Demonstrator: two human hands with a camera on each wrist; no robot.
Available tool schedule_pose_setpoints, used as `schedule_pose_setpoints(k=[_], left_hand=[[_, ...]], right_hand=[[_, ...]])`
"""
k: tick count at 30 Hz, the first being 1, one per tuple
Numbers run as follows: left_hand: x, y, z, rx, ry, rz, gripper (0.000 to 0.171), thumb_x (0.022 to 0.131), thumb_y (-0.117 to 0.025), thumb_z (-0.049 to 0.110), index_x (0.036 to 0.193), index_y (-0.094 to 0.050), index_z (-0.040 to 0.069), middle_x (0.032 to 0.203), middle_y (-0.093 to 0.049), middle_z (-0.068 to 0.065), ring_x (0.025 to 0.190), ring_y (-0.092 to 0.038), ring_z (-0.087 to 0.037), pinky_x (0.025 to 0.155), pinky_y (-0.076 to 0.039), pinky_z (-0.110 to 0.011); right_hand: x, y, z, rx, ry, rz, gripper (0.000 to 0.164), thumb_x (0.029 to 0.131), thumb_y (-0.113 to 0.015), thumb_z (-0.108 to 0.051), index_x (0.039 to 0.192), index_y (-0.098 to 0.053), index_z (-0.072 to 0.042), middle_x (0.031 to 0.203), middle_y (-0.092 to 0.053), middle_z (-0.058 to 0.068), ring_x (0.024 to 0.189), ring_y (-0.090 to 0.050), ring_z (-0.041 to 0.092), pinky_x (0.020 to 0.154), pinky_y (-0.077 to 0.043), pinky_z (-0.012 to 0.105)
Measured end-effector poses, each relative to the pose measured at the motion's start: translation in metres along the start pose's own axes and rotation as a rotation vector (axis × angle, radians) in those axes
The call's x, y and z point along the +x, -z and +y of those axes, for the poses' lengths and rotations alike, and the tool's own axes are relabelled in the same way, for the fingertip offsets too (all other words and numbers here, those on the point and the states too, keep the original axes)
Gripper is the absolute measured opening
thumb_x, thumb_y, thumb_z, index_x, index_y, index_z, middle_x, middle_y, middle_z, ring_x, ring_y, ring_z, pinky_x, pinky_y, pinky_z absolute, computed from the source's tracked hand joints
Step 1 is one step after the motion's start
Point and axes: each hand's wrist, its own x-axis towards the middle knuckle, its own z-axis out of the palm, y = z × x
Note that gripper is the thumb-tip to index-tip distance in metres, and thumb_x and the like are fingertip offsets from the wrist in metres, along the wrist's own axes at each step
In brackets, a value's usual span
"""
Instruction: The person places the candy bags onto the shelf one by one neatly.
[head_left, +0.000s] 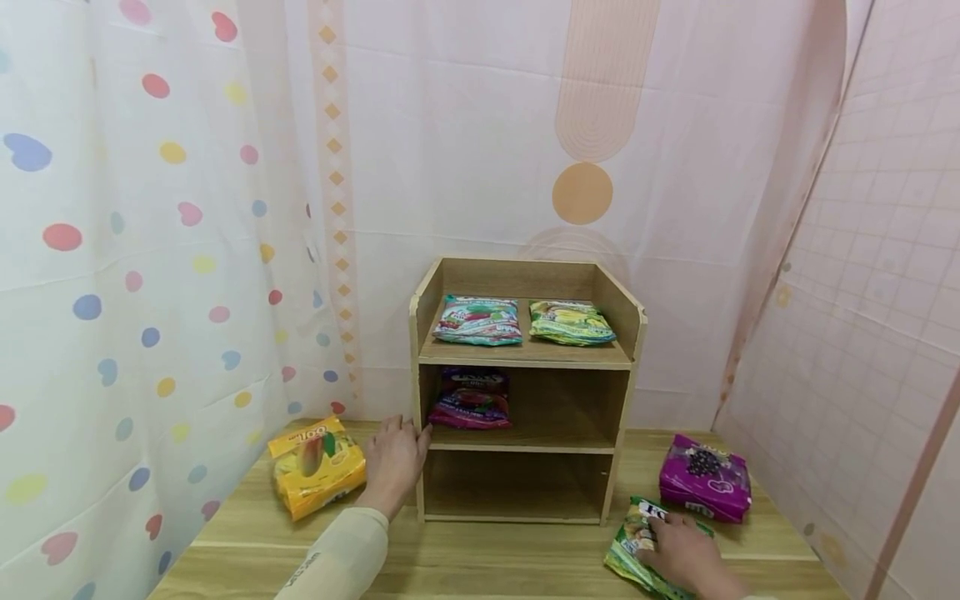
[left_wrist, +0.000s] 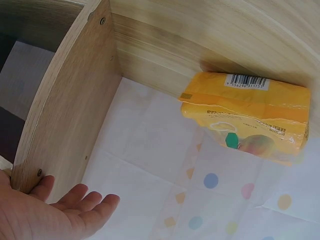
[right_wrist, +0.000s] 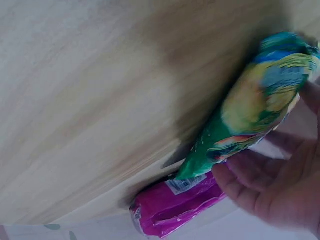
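Observation:
On the table at the right, my right hand (head_left: 682,550) grips a green and yellow candy bag (head_left: 636,542). The right wrist view has thumb and fingers at the edges of this bag (right_wrist: 250,105), which lies close over the wood. A purple pack with dark grapes (head_left: 705,479) is just behind it. My left hand (head_left: 396,460) is at the left side of a wooden three-tier shelf (head_left: 525,363). Its fingers (left_wrist: 106,206) are loosely extended, one touching the side panel (left_wrist: 75,100). Left of that hand lies a yellow mango pack (head_left: 318,467).
The shelf's top tier holds a light-blue bag (head_left: 480,321) and a yellow-green bag (head_left: 570,322) side by side. Dark purple-red bags (head_left: 472,408) sit at the left of the middle tier. Patterned curtains (head_left: 465,167) hang behind and at both sides of the table (head_left: 487,558).

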Motion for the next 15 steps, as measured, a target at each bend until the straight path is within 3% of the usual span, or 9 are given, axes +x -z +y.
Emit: schedule_pose_setpoints(k=[5, 9, 12, 15], left_hand=[[0.0, 0.0, 0.0, 0.003, -0.003, 0.0, 0.044, 0.102, -0.052, 0.033, 0.112, -0.068, -0.007, 0.132, -0.056, -0.027, 0.125, -0.049, -0.043, 0.099, -0.038, -0.063], [0.001, 0.0, 0.0, 0.003, -0.011, 0.01, 0.043, 0.102, -0.052, 0.032, 0.11, -0.069, -0.007, 0.131, -0.057, -0.027, 0.124, -0.05, -0.043, 0.099, -0.039, -0.062], [0.001, -0.001, 0.0, 0.003, -0.011, 0.013, 0.043, 0.102, -0.053, 0.033, 0.111, -0.069, -0.007, 0.13, -0.057, -0.027, 0.123, -0.05, -0.043, 0.098, -0.039, -0.062], [0.002, -0.001, 0.0, 0.004, -0.009, 0.015, 0.043, 0.102, -0.053, 0.033, 0.111, -0.069, -0.007, 0.13, -0.057, -0.027, 0.123, -0.05, -0.043, 0.098, -0.04, -0.062]], right_hand=[[0.005, 0.0, 0.008, 0.115, 0.131, -0.033, 0.047, 0.089, -0.071, -0.015, 0.13, -0.059, 0.004, 0.137, -0.05, 0.032, 0.125, -0.045, 0.055, 0.1, -0.035, 0.067], [0.006, 0.0, 0.01, 0.156, 0.186, -0.017, 0.042, 0.088, -0.063, 0.001, 0.13, -0.059, 0.005, 0.139, -0.049, 0.03, 0.128, -0.045, 0.051, 0.102, -0.036, 0.064], [0.005, 0.001, 0.011, 0.17, 0.171, 0.007, 0.043, 0.089, -0.064, -0.001, 0.131, -0.058, 0.007, 0.137, -0.05, 0.032, 0.126, -0.046, 0.052, 0.101, -0.036, 0.064], [0.004, 0.003, 0.013, 0.152, 0.096, 0.046, 0.048, 0.091, -0.067, -0.013, 0.131, -0.055, 0.012, 0.132, -0.052, 0.036, 0.122, -0.048, 0.054, 0.099, -0.038, 0.064]])
